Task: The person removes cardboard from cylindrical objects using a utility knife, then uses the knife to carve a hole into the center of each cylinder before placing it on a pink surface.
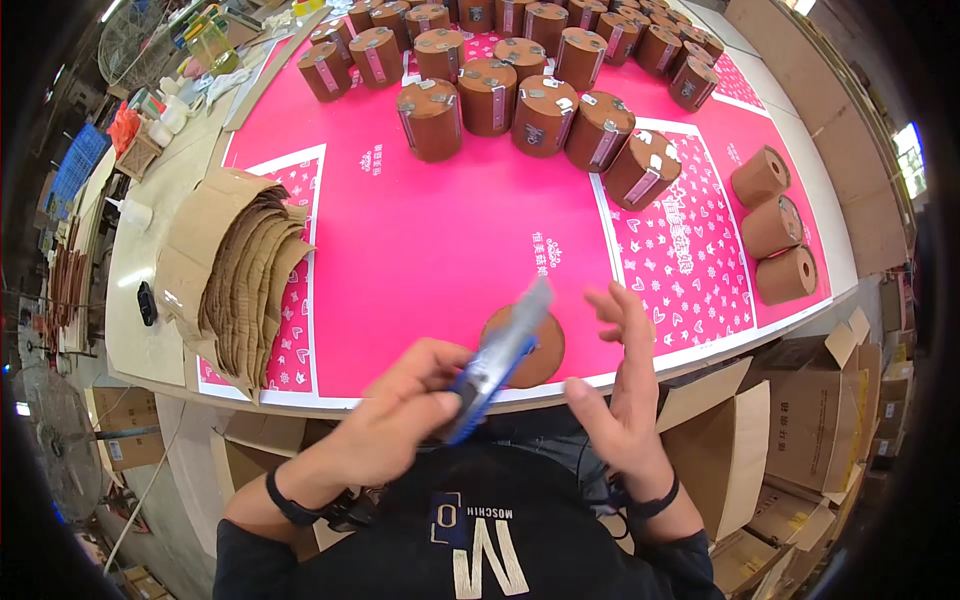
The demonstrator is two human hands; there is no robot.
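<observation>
My left hand (405, 410) is closed around a blue and silver tool that looks like a utility knife (500, 350), its silver end pointing away from me and slightly right. Motion blurs its outline. Under the tool, at the table's near edge, a round brown leather-look piece (540, 362) lies partly covered. To the right of it my right hand (625, 400) is raised with fingers spread, holding nothing.
Many brown cylindrical boxes (430, 120) with metal clasps crowd the far side of the pink printed sheet (420, 250). Brown rolls (775, 228) line the right edge. Stacked curved cardboard (240, 270) stands at left, near a black object (147, 303). Open cartons (720, 460) sit below right.
</observation>
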